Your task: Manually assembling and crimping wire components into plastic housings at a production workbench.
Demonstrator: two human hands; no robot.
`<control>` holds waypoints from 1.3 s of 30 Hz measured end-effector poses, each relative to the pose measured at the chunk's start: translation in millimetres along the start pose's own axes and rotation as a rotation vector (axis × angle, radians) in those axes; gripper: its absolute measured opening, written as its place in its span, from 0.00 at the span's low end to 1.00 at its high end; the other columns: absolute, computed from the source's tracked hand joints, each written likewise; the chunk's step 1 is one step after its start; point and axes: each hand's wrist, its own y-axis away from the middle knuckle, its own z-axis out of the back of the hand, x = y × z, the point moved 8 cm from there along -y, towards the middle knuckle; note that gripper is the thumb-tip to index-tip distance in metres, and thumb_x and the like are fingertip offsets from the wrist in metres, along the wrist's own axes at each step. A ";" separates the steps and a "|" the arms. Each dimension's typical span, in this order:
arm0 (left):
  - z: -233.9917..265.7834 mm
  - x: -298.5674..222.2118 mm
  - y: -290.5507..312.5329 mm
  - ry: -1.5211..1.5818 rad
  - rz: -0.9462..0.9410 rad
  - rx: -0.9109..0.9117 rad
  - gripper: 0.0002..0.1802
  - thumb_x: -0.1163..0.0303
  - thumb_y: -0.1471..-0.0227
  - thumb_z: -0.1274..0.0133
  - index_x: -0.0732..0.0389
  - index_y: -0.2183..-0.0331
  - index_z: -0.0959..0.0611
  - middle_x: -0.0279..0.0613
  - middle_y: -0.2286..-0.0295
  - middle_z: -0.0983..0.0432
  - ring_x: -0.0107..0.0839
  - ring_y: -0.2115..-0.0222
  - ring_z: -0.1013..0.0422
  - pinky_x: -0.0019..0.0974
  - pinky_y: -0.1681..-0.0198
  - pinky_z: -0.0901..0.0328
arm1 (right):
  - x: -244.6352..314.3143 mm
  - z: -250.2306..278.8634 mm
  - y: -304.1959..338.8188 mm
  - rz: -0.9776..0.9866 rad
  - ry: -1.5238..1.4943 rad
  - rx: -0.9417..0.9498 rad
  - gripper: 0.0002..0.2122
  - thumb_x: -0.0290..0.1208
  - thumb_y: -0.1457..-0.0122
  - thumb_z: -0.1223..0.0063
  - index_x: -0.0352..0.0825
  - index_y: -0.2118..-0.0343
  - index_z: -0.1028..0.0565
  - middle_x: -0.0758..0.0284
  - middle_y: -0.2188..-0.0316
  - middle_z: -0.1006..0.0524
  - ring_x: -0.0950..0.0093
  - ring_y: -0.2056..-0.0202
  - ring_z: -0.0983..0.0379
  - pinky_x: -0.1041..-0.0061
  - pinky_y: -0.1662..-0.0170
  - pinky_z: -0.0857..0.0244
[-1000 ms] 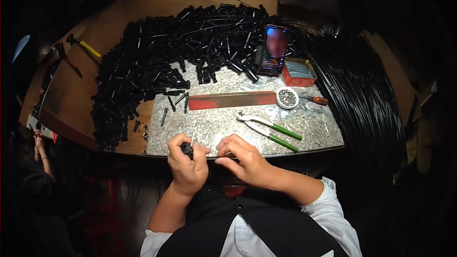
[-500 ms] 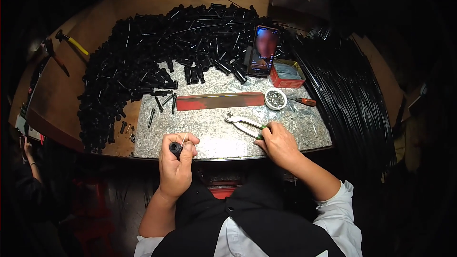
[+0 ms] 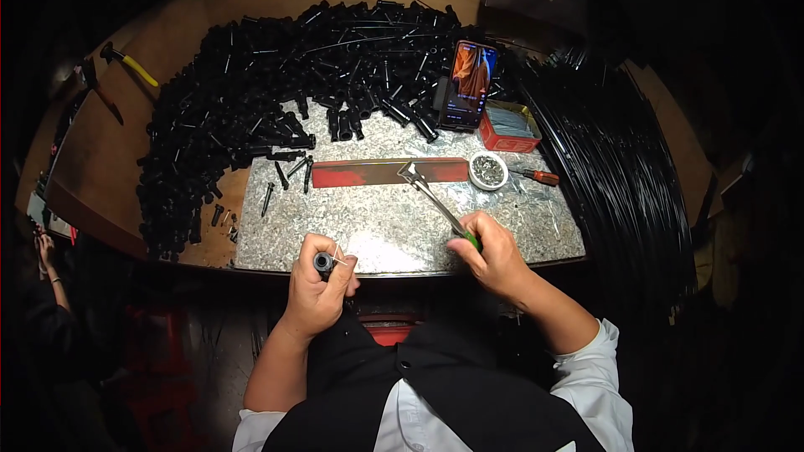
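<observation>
Both hands closed on their work at the near edge of the granite slab point(image 3: 368, 218).

The left hand point(image 3: 316, 291) has its grip curled tight around a short black tube point(image 3: 323, 262), held upright just off the slab's near edge, its open round end showing above the fist; a thin pale wire loop point(image 3: 338, 254) sticks out between thumb and forefinger. The right hand point(image 3: 496, 253) is closed on the green handles of a pair of pliers point(image 3: 434, 197), whose metal jaws reach out over the slab to the red strip point(image 3: 360, 172) lying across its middle. Just right of that strip sit a small white dish point(image 3: 488, 170) of metal bits and a red-handled screwdriver point(image 3: 536, 176). Beyond the slab, a great heap of black tubes point(image 3: 251, 109) covers the wooden table point(image 3: 100, 167), with a lit phone point(image 3: 470, 84) propped at the heap's right side.
</observation>
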 end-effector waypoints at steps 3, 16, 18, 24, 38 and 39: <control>10.6 13.1 -1.5 -0.158 -0.124 -0.083 0.10 0.79 0.44 0.54 0.58 0.69 0.39 0.30 0.82 0.40 0.16 0.83 0.43 0.22 0.81 0.44 | 6.0 -6.6 0.0 0.019 -0.035 0.115 0.13 0.27 0.49 0.40 0.33 0.78 0.37 0.60 0.76 0.29 0.68 0.78 0.34 0.73 0.74 0.39; 2.4 16.2 0.6 -0.015 -0.084 -0.069 0.43 0.64 0.70 0.28 0.58 0.58 0.41 0.23 0.86 0.47 0.14 0.85 0.50 0.19 0.80 0.53 | 73.3 12.2 -3.0 0.508 0.687 -0.234 0.19 0.28 0.55 0.39 0.32 0.60 0.31 0.60 0.51 0.35 0.59 0.46 0.39 0.47 0.40 0.57; -2.6 13.6 -2.4 0.009 -0.089 -0.055 0.47 0.56 0.72 0.28 0.59 0.56 0.41 0.23 0.87 0.48 0.15 0.84 0.51 0.20 0.79 0.53 | 75.2 15.0 -1.4 0.523 0.736 -0.262 0.19 0.29 0.55 0.39 0.32 0.60 0.31 0.60 0.51 0.35 0.59 0.46 0.39 0.46 0.40 0.57; -6.1 15.1 -1.1 0.023 -0.131 -0.026 0.46 0.55 0.68 0.31 0.61 0.54 0.42 0.24 0.86 0.47 0.16 0.84 0.51 0.20 0.80 0.54 | 78.6 8.5 2.6 0.603 0.906 -0.345 0.12 0.34 0.48 0.43 0.34 0.64 0.30 0.61 0.50 0.35 0.59 0.43 0.42 0.41 0.39 0.65; -12.7 9.7 -1.5 0.078 -0.046 -0.167 0.27 0.63 0.63 0.32 0.62 0.64 0.28 0.30 0.75 0.30 0.16 0.72 0.32 0.20 0.68 0.37 | 73.2 2.7 0.7 0.536 0.720 -0.140 0.06 0.25 0.50 0.49 0.31 0.69 0.28 0.60 0.56 0.32 0.61 0.49 0.37 0.45 0.42 0.54; -13.1 8.6 -2.6 0.099 -0.046 -0.181 0.26 0.63 0.64 0.31 0.63 0.65 0.28 0.30 0.74 0.31 0.16 0.72 0.32 0.20 0.69 0.37 | 72.7 4.4 2.2 0.531 0.709 -0.153 0.06 0.26 0.50 0.49 0.31 0.70 0.28 0.60 0.58 0.31 0.62 0.51 0.36 0.47 0.43 0.51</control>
